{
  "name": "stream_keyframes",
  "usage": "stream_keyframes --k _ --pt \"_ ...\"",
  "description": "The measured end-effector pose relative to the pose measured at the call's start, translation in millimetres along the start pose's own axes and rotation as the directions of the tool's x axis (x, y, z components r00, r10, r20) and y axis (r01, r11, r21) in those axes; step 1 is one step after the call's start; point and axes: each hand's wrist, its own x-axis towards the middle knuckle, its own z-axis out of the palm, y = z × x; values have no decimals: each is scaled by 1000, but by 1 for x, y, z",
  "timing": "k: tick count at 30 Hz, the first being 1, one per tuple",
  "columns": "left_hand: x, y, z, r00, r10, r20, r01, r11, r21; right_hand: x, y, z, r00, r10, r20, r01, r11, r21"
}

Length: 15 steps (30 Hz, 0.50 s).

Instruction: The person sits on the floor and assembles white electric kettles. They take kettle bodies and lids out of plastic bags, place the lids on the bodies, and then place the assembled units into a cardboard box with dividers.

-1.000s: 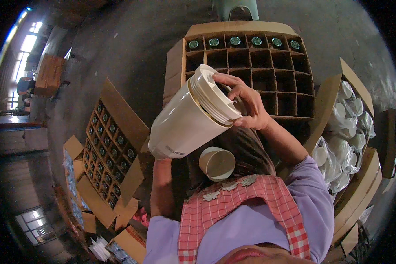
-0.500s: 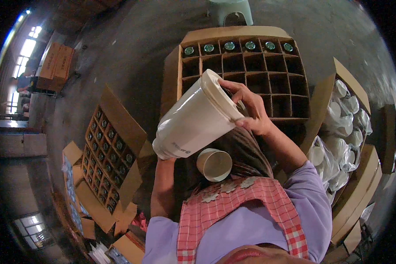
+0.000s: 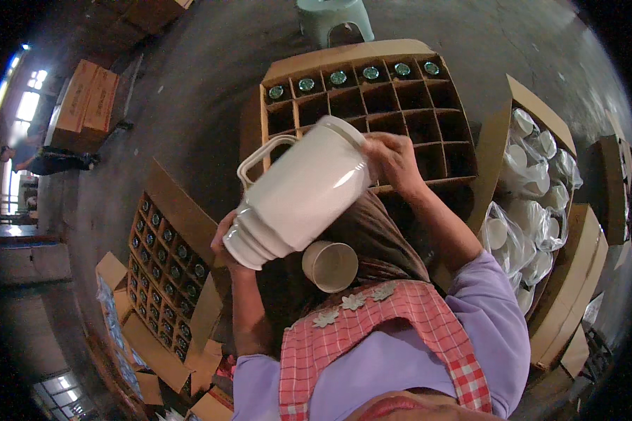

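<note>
I hold a white thermos jug (image 3: 305, 186) tilted across my lap, its narrow stepped end at the lower left and its wide end at the upper right. Its loop handle (image 3: 263, 158) faces up and away from me. My left hand (image 3: 225, 242) is closed round the narrow end, most of its fingers hidden behind it. At the wide end my right hand (image 3: 395, 165) grips the rim with bent fingers. A white open cup (image 3: 330, 266) rests on my lap below the jug, touched by neither hand.
Ahead is a divided carton (image 3: 369, 105), green-topped bottles or liners in its far row. Another divided carton (image 3: 165, 266), filled, stands left. At right, a carton (image 3: 534, 203) holds white parts in clear plastic. Beyond are a pale stool (image 3: 336, 21) and a person (image 3: 56, 160).
The jug has been rolled between my hands: its handle now shows and its printed mark is out of sight. My view has shifted slightly. The far person shows more fully.
</note>
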Motion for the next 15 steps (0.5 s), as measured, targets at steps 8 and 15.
stream_keyframes --k 8,15 --pt "-1 -3 7 997 -29 66 38 991 -131 -18 4 -12 962 -130 242 60 959 275" --pt "-14 -41 4 972 -125 198 209 847 -490 -2 16 -17 926 -322 196 283 937 204"
